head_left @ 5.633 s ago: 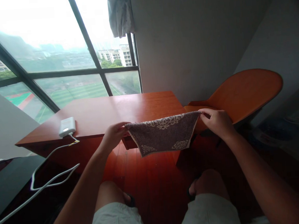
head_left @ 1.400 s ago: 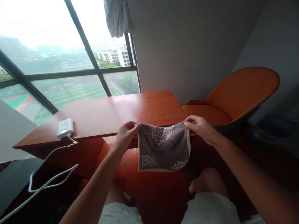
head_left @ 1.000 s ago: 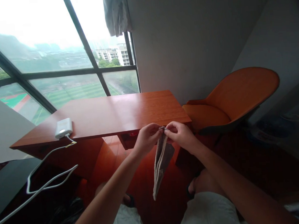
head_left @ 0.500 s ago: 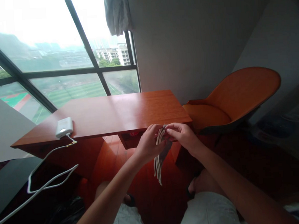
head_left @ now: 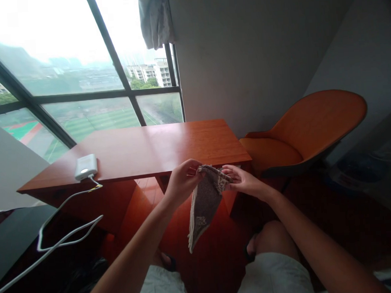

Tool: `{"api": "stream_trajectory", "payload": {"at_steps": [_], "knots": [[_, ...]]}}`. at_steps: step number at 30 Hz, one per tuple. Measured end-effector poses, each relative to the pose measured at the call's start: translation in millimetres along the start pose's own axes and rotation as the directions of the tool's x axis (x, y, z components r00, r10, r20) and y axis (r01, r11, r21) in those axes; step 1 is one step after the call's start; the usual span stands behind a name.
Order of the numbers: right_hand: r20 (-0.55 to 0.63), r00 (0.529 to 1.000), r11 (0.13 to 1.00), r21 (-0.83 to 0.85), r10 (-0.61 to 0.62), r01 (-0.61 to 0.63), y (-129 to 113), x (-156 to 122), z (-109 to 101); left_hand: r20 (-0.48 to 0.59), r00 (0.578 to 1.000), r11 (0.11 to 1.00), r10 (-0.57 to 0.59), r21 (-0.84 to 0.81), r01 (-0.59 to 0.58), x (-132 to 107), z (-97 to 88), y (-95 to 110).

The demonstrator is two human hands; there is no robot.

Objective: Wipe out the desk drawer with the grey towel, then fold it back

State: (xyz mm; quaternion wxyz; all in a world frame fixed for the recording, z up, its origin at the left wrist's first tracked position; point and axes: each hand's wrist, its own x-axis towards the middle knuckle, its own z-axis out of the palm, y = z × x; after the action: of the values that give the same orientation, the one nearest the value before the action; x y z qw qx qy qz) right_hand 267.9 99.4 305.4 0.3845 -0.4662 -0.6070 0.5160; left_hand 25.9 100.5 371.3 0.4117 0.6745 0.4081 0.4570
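A grey cloth [head_left: 205,200] with cream edging and a pale pattern hangs in folds in front of the desk's near edge. At its top left corner, the thumb and fingers of my left hand [head_left: 184,178] pinch the fabric. My right hand [head_left: 242,179] holds the patterned upper right edge between thumb and fingers, the fingers slightly fanned. The lower end of the cloth tapers to a point and dangles free above the floor.
Beyond my hands stands a reddish wooden desk [head_left: 132,146]. A white box-shaped device [head_left: 86,166] sits on its left part, with a white cable [head_left: 66,196] trailing down left. An orange chair [head_left: 320,130] is at the right, and a large window [head_left: 80,96] lies behind.
The cloth has opened from a narrow, edge-on bundle to show its broad grey face. My hands have moved apart, the left one leftward and the right one slightly rightward.
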Motion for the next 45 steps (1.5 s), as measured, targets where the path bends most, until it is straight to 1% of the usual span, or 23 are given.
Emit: {"api": "stream_trajectory", "payload": {"at_steps": [2, 3, 5, 8, 10, 15, 17, 21, 27, 30, 33, 35, 37, 39, 41, 42, 43, 44, 45], "knots": [[0.052, 0.998, 1.0, 0.008, -0.018, 0.017, 5.6, -1.5, 4.4, -0.005, 1.0, 1.0, -0.008, 0.002, 0.008, -0.5, -4.7, 2.7], [0.047, 0.998, 0.999, 0.0, -0.034, 0.034, 5.1, -2.0, 6.6, -0.012, 1.0, 1.0, -0.01, -0.001, 0.01, -0.6, -7.4, 3.6], [-0.016, 0.998, 0.998, -0.011, -0.064, 0.064, -1.4, -2.3, 9.3, -0.04, 0.999, 1.0, -0.011, -0.008, 0.011, -0.5, -14.2, 4.6], [-0.156, 0.982, 0.994, -0.016, -0.107, 0.106, -20.4, -2.2, 7.6, -0.081, 0.997, 1.0, -0.008, -0.025, 0.006, 0.6, -27.2, 5.9], [-0.217, 0.964, 0.988, -0.03, -0.156, 0.153, -35.9, -2.1, 4.6, -0.09, 0.996, 0.999, 0.004, -0.044, -0.008, 2.2, -36.4, 7.4], [-0.237, 0.929, 0.956, 0.01, -0.284, 0.294, -73.3, 1.4, 0.1, -0.144, 0.988, 0.994, 0.056, -0.086, -0.068, 10.6, -54.1, 13.2], [-0.264, 0.911, 0.945, -0.01, -0.317, 0.327, -86.0, 4.2, -1.1, -0.153, 0.984, 0.992, 0.089, -0.08, -0.102, 14.8, -57.7, 16.7], [-0.328, 0.864, 0.924, -0.132, -0.383, 0.359, -107.5, 8.5, -5.7, -0.163, 0.975, 0.985, 0.152, -0.054, -0.162, 21.6, -59.9, 28.5], [-0.345, 0.837, 0.906, -0.165, -0.424, 0.39, -132.1, 10.5, -14.2, -0.186, 0.957, 0.97, 0.224, -0.055, -0.238, 31.6, -62.3, 50.8], [-0.346, 0.824, 0.893, -0.167, -0.45, 0.418, -144.9, 19.5, -20.4, -0.207, 0.938, 0.954, 0.278, -0.055, -0.295, 44.8, -65.5, 60.6], [-0.353, 0.792, 0.867, -0.203, -0.499, 0.455, -162.9, 42.6, -32.0, -0.234, 0.909, 0.932, 0.346, -0.023, -0.361, 70.3, -69.9, 74.0], [-0.368, 0.754, 0.839, -0.241, -0.544, 0.488, -180.8, 63.4, -42.1, -0.267, 0.875, 0.912, 0.404, 0.045, -0.408, 94.2, -74.4, 87.7], [-0.376, 0.715, 0.808, -0.276, -0.589, 0.521, -204.4, 82.7, -52.0, -0.302, 0.833, 0.886, 0.464, 0.141, -0.442, 121.0, -81.2, 105.5], [-0.362, 0.666, 0.758, -0.325, -0.652, 0.566, -232.0, 95.9, -59.8, -0.334, 0.792, 0.859, 0.511, 0.215, -0.464, 146.5, -90.2, 125.9], [-0.337, 0.6, 0.688, -0.383, -0.726, 0.617, -258.6, 101.1, -64.4, -0.368, 0.722, 0.809, 0.586, 0.307, -0.501, 165.7, -99.5, 145.7], [-0.33, 0.567, 0.656, -0.402, -0.755, 0.639, -269.4, 101.0, -65.3, -0.374, 0.685, 0.779, 0.625, 0.358, -0.515, 171.4, -103.4, 153.9], [-0.328, 0.54, 0.632, -0.409, -0.775, 0.659, -277.2, 99.5, -65.3, -0.369, 0.657, 0.751, 0.657, 0.403, -0.523, 173.9, -106.2, 160.0], [-0.33, 0.523, 0.618, -0.404, -0.786, 0.674, -281.2, 96.9, -64.3, -0.356, 0.645, 0.732, 0.676, 0.433, -0.527, 173.0, -107.7, 163.5], [-0.333, 0.52, 0.617, -0.386, -0.787, 0.686, -280.7, 93.4, -62.3, -0.343, 0.648, 0.726, 0.68, 0.44, -0.529, 168.5, -107.6, 163.6]]}}
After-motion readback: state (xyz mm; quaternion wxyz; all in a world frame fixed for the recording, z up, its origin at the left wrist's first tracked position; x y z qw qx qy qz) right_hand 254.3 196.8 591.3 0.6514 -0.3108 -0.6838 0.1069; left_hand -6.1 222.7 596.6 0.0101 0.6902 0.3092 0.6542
